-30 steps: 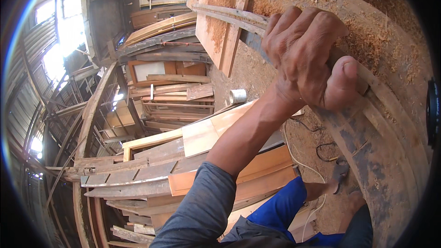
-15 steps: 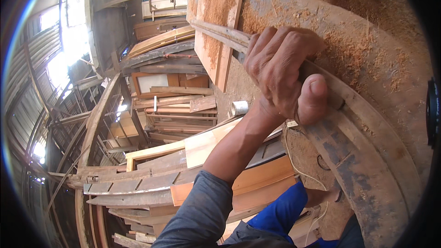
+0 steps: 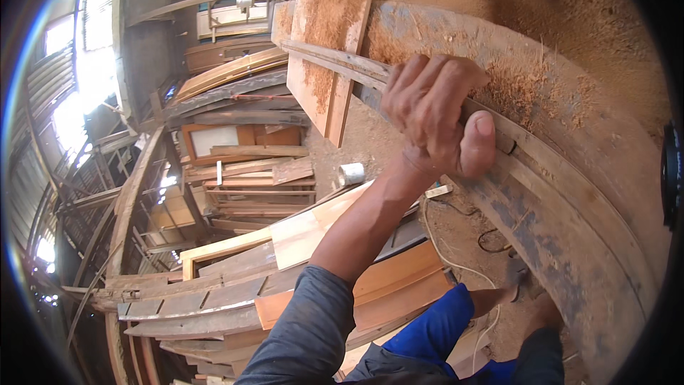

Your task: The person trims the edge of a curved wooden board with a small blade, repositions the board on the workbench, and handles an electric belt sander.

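Observation:
My left hand (image 3: 434,110) is closed over a long, narrow wooden strip (image 3: 342,60), fingers curled over its far side and thumb on the near side. The strip lies across a wide wooden bench (image 3: 541,242), which has worn dark patches. Its far end rests over a reddish board (image 3: 320,36) covered with sawdust. My right hand is not visible; a dark sleeve (image 3: 539,360) with some bare skin shows low in the picture, beside the bench edge.
Sawdust (image 3: 527,85) lies along the bench. A white can (image 3: 351,173) stands on the floor, near a pale cord (image 3: 456,264). Stacked planks and panels (image 3: 285,239) fill the left side. A framed panel (image 3: 221,139) leans farther back, near timber posts (image 3: 135,192).
The view has shifted, so most of the scene sits slightly farther left and lower. My left hand keeps its hold on the strip. More of the dark sleeve and skin at the bench edge shows now.

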### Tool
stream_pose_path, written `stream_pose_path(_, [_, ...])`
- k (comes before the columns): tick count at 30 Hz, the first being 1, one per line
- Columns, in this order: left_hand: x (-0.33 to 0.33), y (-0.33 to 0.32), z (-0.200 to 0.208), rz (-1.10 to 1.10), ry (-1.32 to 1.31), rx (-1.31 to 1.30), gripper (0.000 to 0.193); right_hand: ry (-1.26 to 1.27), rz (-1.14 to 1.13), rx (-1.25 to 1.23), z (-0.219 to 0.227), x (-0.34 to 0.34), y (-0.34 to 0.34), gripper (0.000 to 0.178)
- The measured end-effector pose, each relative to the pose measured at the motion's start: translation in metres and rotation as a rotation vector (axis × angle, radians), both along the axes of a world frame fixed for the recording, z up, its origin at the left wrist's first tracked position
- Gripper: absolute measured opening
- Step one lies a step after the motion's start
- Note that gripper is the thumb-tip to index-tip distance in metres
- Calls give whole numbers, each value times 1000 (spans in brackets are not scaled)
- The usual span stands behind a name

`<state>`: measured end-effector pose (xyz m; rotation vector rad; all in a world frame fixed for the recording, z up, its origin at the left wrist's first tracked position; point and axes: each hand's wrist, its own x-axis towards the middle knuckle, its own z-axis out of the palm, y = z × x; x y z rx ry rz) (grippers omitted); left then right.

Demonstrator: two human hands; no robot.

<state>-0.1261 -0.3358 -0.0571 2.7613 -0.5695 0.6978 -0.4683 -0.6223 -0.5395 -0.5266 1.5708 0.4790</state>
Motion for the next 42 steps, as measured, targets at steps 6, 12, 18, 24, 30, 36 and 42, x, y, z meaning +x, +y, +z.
stream_pose_path(6, [-4, -9, 14, 75, -62, 3, 29, -28, -10, -127, 74, -19, -83, 38])
stream_pose_path(12, [-12, -17, 28, 140, -17, 36, 35, -182, 174, -248, 199, -12, -110, 27])
stream_pose_path(18, [-39, -21, 51, 221, 1, -79, 55, -595, 918, -471, 354, 30, -95, 21])
stream_pose_path(24, [-174, 3, 53, 469, 378, -221, 79, -742, 1150, -234, 534, 69, -66, 19])
stream_pose_path(30, [-205, 123, 63, 576, 466, -56, 85, -851, 1508, -238, 600, 74, -14, 32])
stream_pose_path(36, [-189, 154, 81, 729, 553, -74, 79, -782, 1816, -253, 613, 105, 24, 53])
stream_pose_path(42, [-203, 141, 76, 899, 615, -349, 68, -997, 2069, -107, 640, 152, 84, 72])
